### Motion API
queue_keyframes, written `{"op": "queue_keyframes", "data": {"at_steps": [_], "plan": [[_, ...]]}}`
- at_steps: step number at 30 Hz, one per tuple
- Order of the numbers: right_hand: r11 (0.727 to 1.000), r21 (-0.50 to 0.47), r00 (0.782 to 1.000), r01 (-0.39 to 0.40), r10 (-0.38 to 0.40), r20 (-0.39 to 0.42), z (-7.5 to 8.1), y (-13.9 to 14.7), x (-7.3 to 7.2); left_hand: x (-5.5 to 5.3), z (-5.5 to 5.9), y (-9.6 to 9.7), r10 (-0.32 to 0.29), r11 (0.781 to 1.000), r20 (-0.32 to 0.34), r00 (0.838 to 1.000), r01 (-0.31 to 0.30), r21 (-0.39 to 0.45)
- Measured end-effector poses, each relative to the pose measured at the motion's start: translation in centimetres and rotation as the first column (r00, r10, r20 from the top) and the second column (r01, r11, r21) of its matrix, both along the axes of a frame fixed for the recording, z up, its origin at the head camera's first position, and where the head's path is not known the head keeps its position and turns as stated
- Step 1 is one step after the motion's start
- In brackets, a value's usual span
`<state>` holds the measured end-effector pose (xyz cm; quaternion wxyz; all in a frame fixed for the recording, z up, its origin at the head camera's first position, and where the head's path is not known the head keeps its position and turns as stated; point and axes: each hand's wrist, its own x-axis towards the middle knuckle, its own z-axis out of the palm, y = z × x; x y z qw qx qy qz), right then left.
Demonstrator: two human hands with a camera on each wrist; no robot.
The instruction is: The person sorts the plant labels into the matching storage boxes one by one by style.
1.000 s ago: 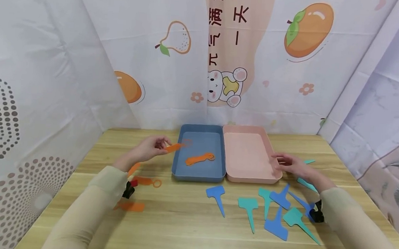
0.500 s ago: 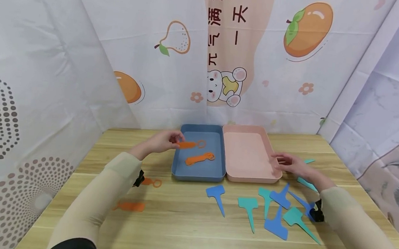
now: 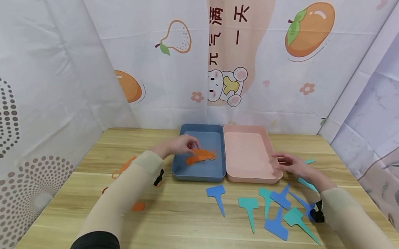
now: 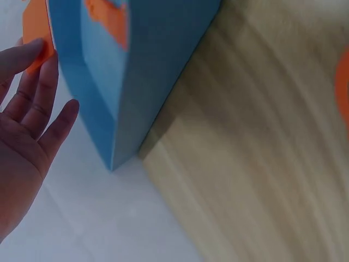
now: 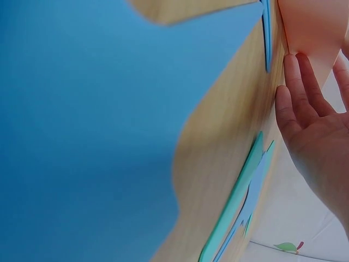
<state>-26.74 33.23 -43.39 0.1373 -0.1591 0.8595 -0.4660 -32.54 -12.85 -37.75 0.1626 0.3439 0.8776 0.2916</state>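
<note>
My left hand (image 3: 183,144) reaches over the blue tray (image 3: 199,177) and pinches a flat orange tag (image 4: 37,24) between thumb and fingers. In the head view this tag overlaps other orange tags (image 3: 191,161) in the tray; whether it touches them I cannot tell. At the right side of the pink tray (image 3: 252,179), my right hand (image 3: 291,164) lies with relaxed fingers, the fingertips (image 5: 292,60) against the tray wall. It holds nothing.
Blue T-shaped plant labels (image 3: 216,192) and green ones (image 3: 248,203) lie scattered in front of the pink tray and under the right forearm. More orange tags (image 3: 127,164) lie on the left, partly covered by the left sleeve (image 3: 123,196). A printed curtain (image 3: 174,81) stands behind the trays.
My left hand has carried the orange tag rightwards, from the blue tray's left edge to above the tags inside it. The right hand stays where it was.
</note>
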Motion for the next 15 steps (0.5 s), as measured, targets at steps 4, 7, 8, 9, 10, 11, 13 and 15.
{"op": "queue_keyframes", "data": {"at_steps": [4,7,8,9,10,11,13,15], "plan": [[1.000,-0.006,1.000,0.002,-0.002,0.001,-0.1,0.1,0.0,-0.1,-1.3,1.0,0.000,1.000,0.012,1.000,0.000,-0.013],[1.000,-0.006,1.000,0.001,-0.001,-0.003,-0.2,0.1,0.0,-0.1,-2.0,1.6,0.002,1.000,0.018,1.000,-0.002,-0.030],[1.000,-0.008,1.000,0.002,-0.002,-0.003,-0.2,0.1,0.0,0.0,-2.2,1.8,0.002,0.999,0.019,1.000,-0.001,-0.037],[1.000,-0.009,1.000,0.002,-0.002,-0.002,-0.2,0.1,0.0,0.0,-2.3,2.0,0.003,0.999,0.022,1.000,-0.002,-0.042],[1.000,-0.010,1.000,0.004,-0.004,-0.001,-0.2,0.1,0.0,0.0,-2.5,2.1,0.006,0.999,0.025,1.000,-0.005,-0.050],[1.000,-0.009,1.000,0.006,-0.006,-0.001,-0.2,0.1,0.0,0.0,-2.6,2.2,0.010,0.998,0.024,1.000,-0.008,-0.061],[1.000,-0.011,1.000,0.009,-0.009,0.002,-0.2,0.1,0.0,-0.1,-2.7,2.3,0.009,0.996,0.012,1.000,-0.008,-0.083],[1.000,-0.011,1.000,0.013,-0.013,0.003,-0.2,0.1,0.0,-0.1,-2.8,2.4,0.012,0.994,0.006,1.000,-0.011,-0.109]]}}
